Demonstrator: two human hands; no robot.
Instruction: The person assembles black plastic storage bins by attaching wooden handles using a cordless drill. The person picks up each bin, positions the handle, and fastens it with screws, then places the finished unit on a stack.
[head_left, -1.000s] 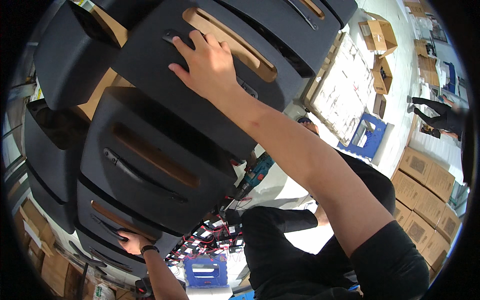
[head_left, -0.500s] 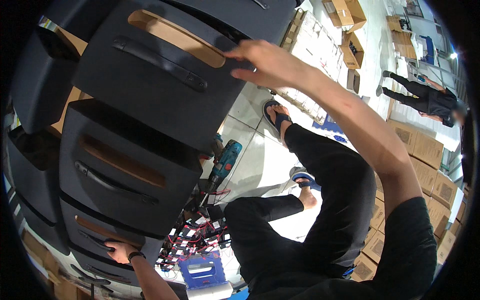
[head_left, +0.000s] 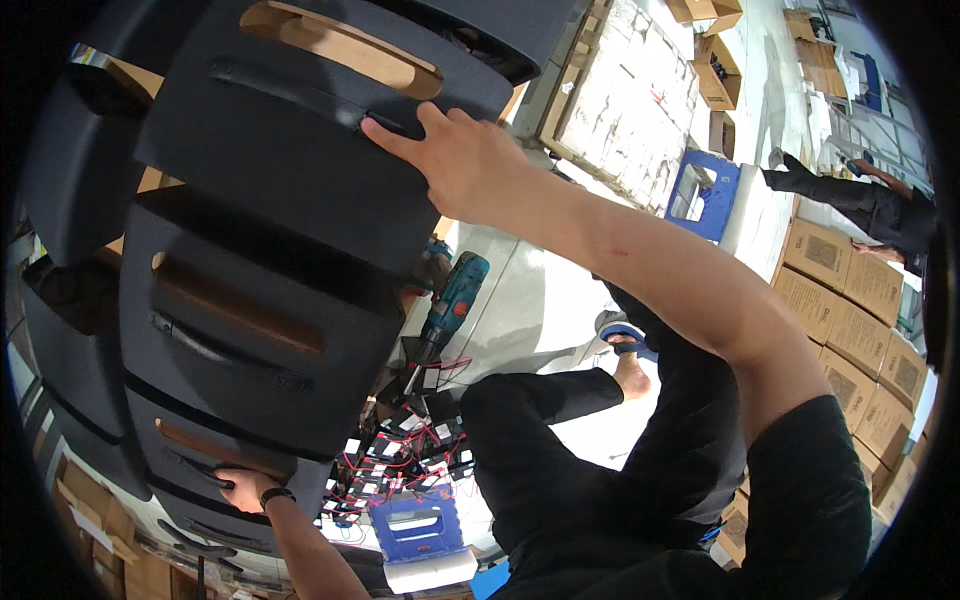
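Large black cabinets stand stacked at the left, each with a long slot and a black strap handle. My right hand (head_left: 465, 165) lies against the front of the top cabinet (head_left: 270, 170), thumb and finger spread around the right end of its strap handle (head_left: 285, 92). Lower down, my left hand (head_left: 245, 490) has its fingers closed around the end of the strap handle (head_left: 190, 465) of a cabinet further down (head_left: 290, 462); its fingertips are partly hidden.
A teal cordless drill (head_left: 455, 300) stands beside the stack, near several small black units with red wires (head_left: 400, 450). Blue plastic frames (head_left: 418, 520) and a white-topped pallet (head_left: 625, 85) lie beyond. Cartons (head_left: 840, 320) are piled at right, near another person (head_left: 860, 200).
My right hand has moved left from beside the slot's end onto the end of the top handle. The left hand stays on its handle, and the whole view has shifted slightly.
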